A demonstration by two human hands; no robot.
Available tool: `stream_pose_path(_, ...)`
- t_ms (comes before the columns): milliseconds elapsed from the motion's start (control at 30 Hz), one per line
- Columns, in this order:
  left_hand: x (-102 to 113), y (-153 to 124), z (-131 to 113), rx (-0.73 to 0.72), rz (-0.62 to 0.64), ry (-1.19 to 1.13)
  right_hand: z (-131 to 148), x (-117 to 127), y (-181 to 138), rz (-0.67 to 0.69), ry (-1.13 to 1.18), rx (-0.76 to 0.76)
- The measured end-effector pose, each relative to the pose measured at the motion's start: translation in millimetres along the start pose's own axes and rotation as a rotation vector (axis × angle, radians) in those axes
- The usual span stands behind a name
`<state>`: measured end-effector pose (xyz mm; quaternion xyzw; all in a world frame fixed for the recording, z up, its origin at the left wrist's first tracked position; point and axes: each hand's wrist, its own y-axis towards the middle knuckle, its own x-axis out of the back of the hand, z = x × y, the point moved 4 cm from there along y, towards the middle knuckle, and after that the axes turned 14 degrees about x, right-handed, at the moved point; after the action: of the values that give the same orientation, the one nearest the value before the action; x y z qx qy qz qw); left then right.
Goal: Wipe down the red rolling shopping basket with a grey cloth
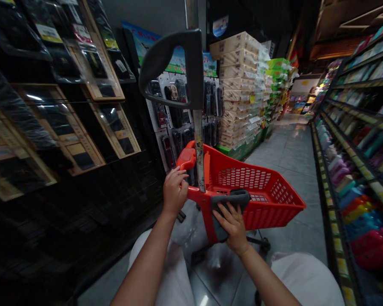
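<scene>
A red plastic shopping basket on wheels (274, 199) stands in a shop aisle right in front of me. Its metal pole (198, 140) rises from the near rim to a dark grey handle (166, 59) up top. My left hand (175, 190) is closed round the basket's near left rim, beside the pole. My right hand (232, 224) presses a grey cloth (230, 199) against the basket's near rim and wall, fingers spread flat over it. My knees in white trousers show at the bottom.
Dark shelves with framed, plastic-wrapped goods (67, 123) line the left. Hanging packets (175, 123) and stacked cartons (239, 89) stand behind the basket. Shelves of colourful goods (360, 170) run along the right. A grey tiled aisle floor (290, 153) runs ahead.
</scene>
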<state>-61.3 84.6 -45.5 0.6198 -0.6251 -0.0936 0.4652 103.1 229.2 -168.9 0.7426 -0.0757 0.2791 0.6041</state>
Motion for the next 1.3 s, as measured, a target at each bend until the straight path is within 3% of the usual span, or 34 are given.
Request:
stream_pose_path(233,-3,4,2,0.002,0.045,0.02,22,-34,37,0.035,-0.093,0.082)
stream_pose_path(500,-2,6,6,0.018,0.055,0.012,24,-53,-12,0.149,-0.1,0.175)
stream_pose_path(700,-3,5,3,0.021,0.04,-0.011,31,-60,28,0.119,-0.136,0.166)
stream_pose_path(800,-3,5,3,0.023,0.047,-0.009,31,-67,9,0.155,-0.136,0.184)
stream_pose_path(967,-3,6,2,0.031,0.054,-0.003,32,-71,-42,0.304,-0.044,0.341)
stream_pose_path(1067,-3,7,2,0.04,0.057,-0.002,28,-61,-22,0.308,-0.021,0.356)
stream_pose_path(1200,-2,8,3,0.035,0.072,0.003,20,-47,24,0.177,-0.06,0.292)
stream_pose_path(1300,-1,8,4,0.042,0.086,0.016,20,-44,25,0.162,-0.05,0.29)
